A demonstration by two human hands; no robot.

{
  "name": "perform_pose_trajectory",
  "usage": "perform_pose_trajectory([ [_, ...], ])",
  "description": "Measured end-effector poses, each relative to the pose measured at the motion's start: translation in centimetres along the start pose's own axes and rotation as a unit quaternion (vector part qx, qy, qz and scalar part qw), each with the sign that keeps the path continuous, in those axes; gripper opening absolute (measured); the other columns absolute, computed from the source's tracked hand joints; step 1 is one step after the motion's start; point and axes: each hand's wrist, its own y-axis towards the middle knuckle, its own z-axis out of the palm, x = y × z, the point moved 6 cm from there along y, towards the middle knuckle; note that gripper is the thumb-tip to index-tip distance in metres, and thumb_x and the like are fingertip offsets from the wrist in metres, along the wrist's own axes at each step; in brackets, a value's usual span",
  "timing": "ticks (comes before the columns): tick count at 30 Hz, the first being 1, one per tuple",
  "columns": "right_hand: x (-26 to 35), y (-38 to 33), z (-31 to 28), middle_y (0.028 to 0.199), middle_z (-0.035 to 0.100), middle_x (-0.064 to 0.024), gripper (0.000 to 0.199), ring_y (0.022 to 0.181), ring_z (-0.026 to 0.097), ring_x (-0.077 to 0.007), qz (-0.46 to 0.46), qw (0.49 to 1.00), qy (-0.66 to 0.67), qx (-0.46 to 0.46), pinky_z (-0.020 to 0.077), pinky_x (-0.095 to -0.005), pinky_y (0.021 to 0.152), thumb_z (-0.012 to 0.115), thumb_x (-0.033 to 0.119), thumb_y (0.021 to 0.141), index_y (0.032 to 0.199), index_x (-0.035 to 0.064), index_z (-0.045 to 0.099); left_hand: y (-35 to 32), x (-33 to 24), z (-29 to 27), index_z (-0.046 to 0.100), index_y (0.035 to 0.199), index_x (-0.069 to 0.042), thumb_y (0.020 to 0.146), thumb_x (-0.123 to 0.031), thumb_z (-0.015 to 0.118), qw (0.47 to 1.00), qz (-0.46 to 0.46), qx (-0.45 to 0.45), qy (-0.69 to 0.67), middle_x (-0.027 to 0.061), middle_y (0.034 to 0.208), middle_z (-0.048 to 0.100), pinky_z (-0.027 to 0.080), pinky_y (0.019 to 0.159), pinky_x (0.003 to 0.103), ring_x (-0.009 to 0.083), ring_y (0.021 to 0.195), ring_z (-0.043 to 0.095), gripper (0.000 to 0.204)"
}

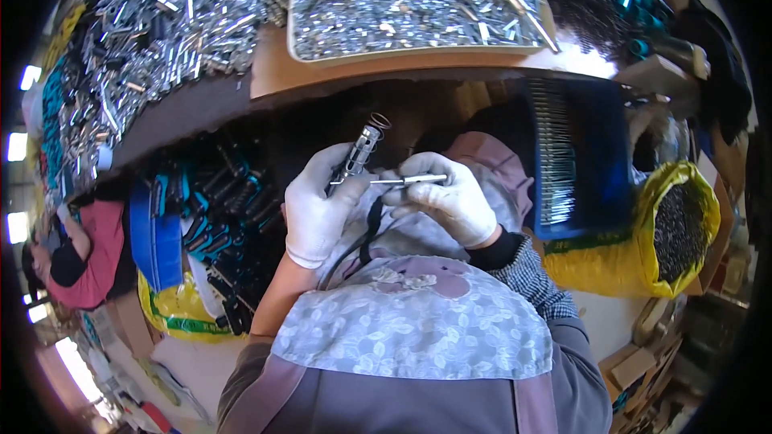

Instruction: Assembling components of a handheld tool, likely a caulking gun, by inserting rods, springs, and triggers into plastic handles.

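Observation:
Both my hands wear white gloves and meet above my apron-covered lap. My left hand (pixel 318 207) is closed round a silver metal tube with cut-out slots (pixel 362 151); it tilts up to the right, and a loose coil spring (pixel 379 121) sticks out of its upper end. In my right hand (pixel 452 201), a short, slim silver rod (pixel 425 179) is pinched between thumb and fingers. A thinner pin (pixel 386 182) runs from the rod toward the left thumb; whether it enters the tube is hidden by the fingers.
A white tray (pixel 418 54) full of small metal parts stands on the bench ahead, beside heaped metal pieces (pixel 193 24). Black-and-teal handles (pixel 221 225) fill the left side. At right are a blue bin of long rods (pixel 555 153) and a yellow sack (pixel 643 265). Another person (pixel 92 249) sits far left.

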Motion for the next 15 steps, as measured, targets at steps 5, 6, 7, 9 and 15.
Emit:
perform_pose_trajectory([
  [5, 1.1, 0.2, 1.5, 0.118, 0.069, -0.0233, 0.038, 0.1, 0.073, -0.0279, 0.043, 0.99, -0.133, 0.013, 0.0615, -0.0341, 0.084, 0.062, 0.005, 0.097, 0.132, -0.0091, 0.055, -0.2, 0.8, -1.6, 0.066, 0.118, 0.007, 0.084, -0.01, 0.071, 0.999, -0.022, -0.02, -0.014, 0.0123, 0.101, 0.071, 0.052, 0.083, 0.029, 0.0159, 0.088, 0.066, 0.038],
  [6, 1.0, 0.4, 1.4, 0.11, 0.071, -0.02, 0.033, 0.094, 0.074, -0.025, 0.023, 0.989, -0.148, -0.004, 0.0615, -0.032, 0.081, 0.065, 0.005, 0.096, 0.126, -0.0082, 0.059, -0.2, 0.9, -1.6, 0.067, 0.118, 0.007, 0.084, -0.011, 0.071, 0.999, -0.026, -0.022, -0.025, 0.0121, 0.1, 0.071, 0.052, 0.083, 0.029, 0.0158, 0.089, 0.065, 0.038],
  [7, 0.9, 0.4, 1.4, 0.11, 0.071, -0.02, 0.033, 0.094, 0.074, -0.025, 0.023, 0.989, -0.149, -0.003, 0.0615, -0.032, 0.081, 0.065, 0.005, 0.096, 0.126, -0.0082, 0.059, -0.2, 1.0, -1.7, 0.067, 0.118, 0.007, 0.084, -0.011, 0.071, 0.999, -0.026, -0.023, -0.025, 0.0121, 0.1, 0.071, 0.052, 0.083, 0.029, 0.0158, 0.089, 0.065, 0.038],
  [9, 1.2, 0.4, 1.3, 0.103, 0.072, -0.0159, 0.03, 0.089, 0.074, -0.0205, -0.014, 0.982, -0.19, -0.013, 0.0608, -0.0295, 0.078, 0.069, 0.007, 0.094, 0.12, -0.0062, 0.063, -0.1, 0.8, -1.6, 0.065, 0.12, 0.007, 0.085, -0.004, 0.069, 0.999, -0.01, -0.024, -0.022, 0.0052, 0.086, 0.067, 0.048, 0.061, 0.023, 0.0078, 0.066, 0.058, 0.037],
  [15, 1.3, 0.8, 0.6, 0.088, 0.069, -0.0059, 0.019, 0.07, 0.064, -0.0093, -0.025, 0.949, -0.309, -0.056, 0.0531, -0.0229, 0.066, 0.071, 0.01, 0.09, 0.106, -0.0011, 0.068, -0.4, -0.4, -1.4, 0.067, 0.118, 0.006, 0.083, -0.007, 0.072, 1.0, 0.011, -0.018, 0.01, 0.0047, 0.09, 0.068, 0.051, 0.069, 0.024, 0.0095, 0.075, 0.061, 0.037],
])
